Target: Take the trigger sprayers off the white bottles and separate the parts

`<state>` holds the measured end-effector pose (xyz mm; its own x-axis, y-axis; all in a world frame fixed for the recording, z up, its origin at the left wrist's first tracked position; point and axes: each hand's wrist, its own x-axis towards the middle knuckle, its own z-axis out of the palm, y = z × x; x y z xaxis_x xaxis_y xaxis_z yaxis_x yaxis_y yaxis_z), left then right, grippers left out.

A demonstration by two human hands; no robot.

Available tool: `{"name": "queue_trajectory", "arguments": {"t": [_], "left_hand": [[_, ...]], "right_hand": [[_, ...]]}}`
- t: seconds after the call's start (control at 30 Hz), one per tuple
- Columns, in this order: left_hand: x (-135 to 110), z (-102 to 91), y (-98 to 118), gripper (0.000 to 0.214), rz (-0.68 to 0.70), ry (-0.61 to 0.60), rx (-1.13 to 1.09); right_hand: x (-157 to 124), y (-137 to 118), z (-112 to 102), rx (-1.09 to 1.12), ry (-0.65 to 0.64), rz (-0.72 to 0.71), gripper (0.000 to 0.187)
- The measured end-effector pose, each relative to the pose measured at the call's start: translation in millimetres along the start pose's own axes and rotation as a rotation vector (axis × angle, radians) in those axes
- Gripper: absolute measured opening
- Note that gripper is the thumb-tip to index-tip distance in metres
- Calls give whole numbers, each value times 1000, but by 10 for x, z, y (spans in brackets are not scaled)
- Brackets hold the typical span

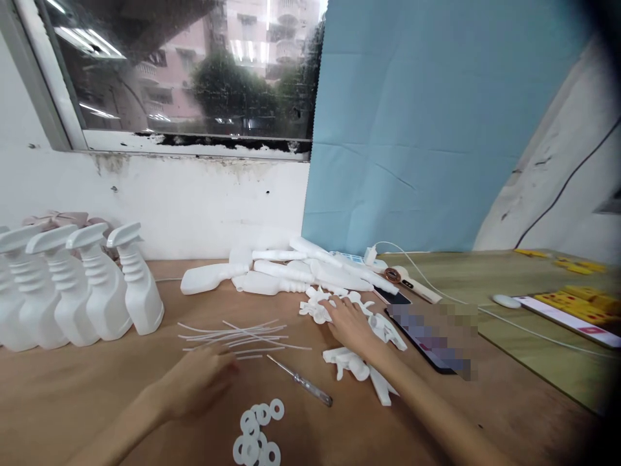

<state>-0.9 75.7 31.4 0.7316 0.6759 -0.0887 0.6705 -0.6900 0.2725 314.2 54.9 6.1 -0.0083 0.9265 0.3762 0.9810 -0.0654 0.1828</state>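
My right hand (pixel 350 325) reaches onto a pile of white plastic spray-trigger parts (pixel 315 305), its fingers stretched over them and somewhat apart. Below that wrist lie more white trigger pieces (pixel 356 366). Motion blurs my left hand (pixel 206 378), whose fingers hang by the near ends of several thin white tubes (pixel 242 333); whether it holds anything is unclear. A screwdriver (pixel 310 387) with a clear handle rests between the two hands. Nearer to me, several flat white rings (pixel 250 427) are scattered in a loose heap.
At the left stands a row of white spray bottles (pixel 143 291) with trigger heads. Several white bottles (pixel 276 281) lie heaped at the back by the wall. Rightward are a phone (pixel 422 340), a small handheld fan (pixel 412 285), a white cable (pixel 509 330) and yellow pieces (pixel 577 304).
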Motion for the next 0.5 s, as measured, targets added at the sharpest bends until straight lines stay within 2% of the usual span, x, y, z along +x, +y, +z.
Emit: {"name": "queue_trajectory", "arguments": {"t": [0.1,0.2,0.33,0.5], "left_hand": [[121,155,119,18,217,-53,-117],[192,338,110,30,310,-91,-228],[233,492,29,24,223,-106,-429],[219,514,23,17,81,-77,-634]], "right_hand": [[53,16,42,11,32,18,24],[67,-42,-39,35,112,47,18],[72,-253,-170,91,192,-33,26],[91,-440,-146,159,242,-171,22]]}}
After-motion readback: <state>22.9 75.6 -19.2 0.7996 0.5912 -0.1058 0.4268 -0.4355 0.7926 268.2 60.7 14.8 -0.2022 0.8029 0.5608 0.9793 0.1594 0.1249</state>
